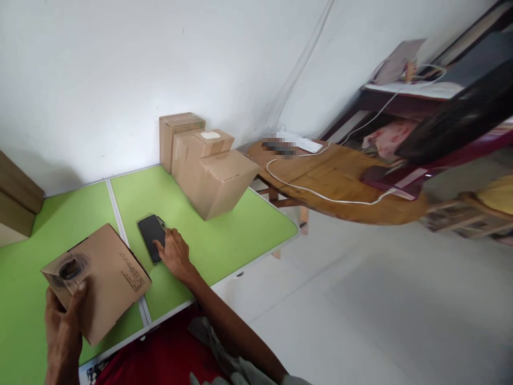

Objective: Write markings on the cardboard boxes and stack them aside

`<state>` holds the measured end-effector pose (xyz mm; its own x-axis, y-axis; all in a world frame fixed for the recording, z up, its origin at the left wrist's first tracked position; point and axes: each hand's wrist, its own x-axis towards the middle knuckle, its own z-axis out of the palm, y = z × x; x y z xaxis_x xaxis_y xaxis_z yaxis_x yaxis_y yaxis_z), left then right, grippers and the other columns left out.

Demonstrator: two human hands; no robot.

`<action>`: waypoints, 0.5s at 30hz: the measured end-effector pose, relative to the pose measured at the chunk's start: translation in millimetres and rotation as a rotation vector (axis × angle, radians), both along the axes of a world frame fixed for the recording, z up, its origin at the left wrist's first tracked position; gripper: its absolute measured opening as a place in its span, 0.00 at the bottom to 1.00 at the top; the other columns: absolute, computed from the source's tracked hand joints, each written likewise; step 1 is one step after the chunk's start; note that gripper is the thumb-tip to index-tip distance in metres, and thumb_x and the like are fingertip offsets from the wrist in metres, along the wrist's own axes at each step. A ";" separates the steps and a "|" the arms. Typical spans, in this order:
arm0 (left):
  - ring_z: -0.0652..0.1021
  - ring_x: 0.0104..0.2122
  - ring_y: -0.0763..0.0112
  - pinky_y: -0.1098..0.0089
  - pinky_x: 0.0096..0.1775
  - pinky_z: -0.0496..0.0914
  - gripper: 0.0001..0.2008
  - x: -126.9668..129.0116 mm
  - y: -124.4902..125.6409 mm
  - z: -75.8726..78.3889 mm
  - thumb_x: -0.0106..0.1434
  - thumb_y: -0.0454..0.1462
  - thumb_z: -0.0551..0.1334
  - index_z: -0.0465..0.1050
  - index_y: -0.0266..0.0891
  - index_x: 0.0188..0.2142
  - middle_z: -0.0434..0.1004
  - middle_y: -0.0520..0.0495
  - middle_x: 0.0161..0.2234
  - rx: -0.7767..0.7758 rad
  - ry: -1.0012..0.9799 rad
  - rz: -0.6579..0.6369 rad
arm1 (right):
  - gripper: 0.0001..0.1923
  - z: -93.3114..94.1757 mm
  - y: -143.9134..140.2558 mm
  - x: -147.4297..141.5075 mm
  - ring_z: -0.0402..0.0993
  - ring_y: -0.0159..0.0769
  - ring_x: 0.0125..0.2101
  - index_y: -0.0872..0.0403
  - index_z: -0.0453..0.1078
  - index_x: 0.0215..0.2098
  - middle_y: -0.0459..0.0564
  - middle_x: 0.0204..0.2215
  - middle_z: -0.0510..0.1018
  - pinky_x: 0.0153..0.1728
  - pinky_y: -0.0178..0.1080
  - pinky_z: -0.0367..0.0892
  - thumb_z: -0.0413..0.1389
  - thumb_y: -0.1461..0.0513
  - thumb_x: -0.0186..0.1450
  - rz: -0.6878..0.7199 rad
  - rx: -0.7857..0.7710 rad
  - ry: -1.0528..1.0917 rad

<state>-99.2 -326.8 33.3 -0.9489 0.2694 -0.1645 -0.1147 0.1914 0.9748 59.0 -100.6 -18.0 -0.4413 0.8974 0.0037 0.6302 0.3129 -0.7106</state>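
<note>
Your left hand (64,321) clamps the near end of a box (100,280), thumb pressed on its end face beside a round dark mark. The box rests tilted on the green table (224,235), over the seam between the 2 panels. Your right hand (173,255) lies flat on the table, fingers loosely spread, fingertips touching the near edge of a black phone (151,235); it grips nothing. The phone lies face up just right of the box. 3 more boxes (208,166) stand stacked against the wall, well apart from both hands. A wooden table (340,182) carries a white cable (320,195).
</note>
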 end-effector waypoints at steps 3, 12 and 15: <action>0.82 0.39 0.60 0.54 0.45 0.83 0.45 -2.5 -2.2 -3.8 0.41 0.59 0.83 0.76 0.46 0.55 0.84 0.45 0.50 0.015 -0.020 -0.006 | 0.13 2.9 -2.8 0.4 0.77 0.60 0.60 0.55 0.78 0.57 0.67 0.57 0.80 0.57 0.56 0.77 0.62 0.59 0.77 0.005 0.038 -0.035; 0.67 0.77 0.37 0.42 0.77 0.61 0.56 5.9 5.3 -17.2 0.58 0.68 0.70 0.64 0.45 0.78 0.66 0.36 0.78 0.148 0.038 -0.115 | 0.19 18.2 -37.1 1.8 0.79 0.50 0.62 0.55 0.77 0.66 0.62 0.60 0.84 0.67 0.51 0.73 0.55 0.56 0.83 0.372 0.067 0.277; 0.57 0.82 0.40 0.45 0.79 0.54 0.55 6.3 -1.4 -19.9 0.64 0.69 0.65 0.60 0.47 0.81 0.57 0.40 0.83 0.152 0.063 -0.166 | 0.25 22.2 -51.0 8.1 0.84 0.47 0.57 0.53 0.77 0.67 0.57 0.57 0.87 0.60 0.46 0.77 0.51 0.47 0.85 0.531 -0.124 0.434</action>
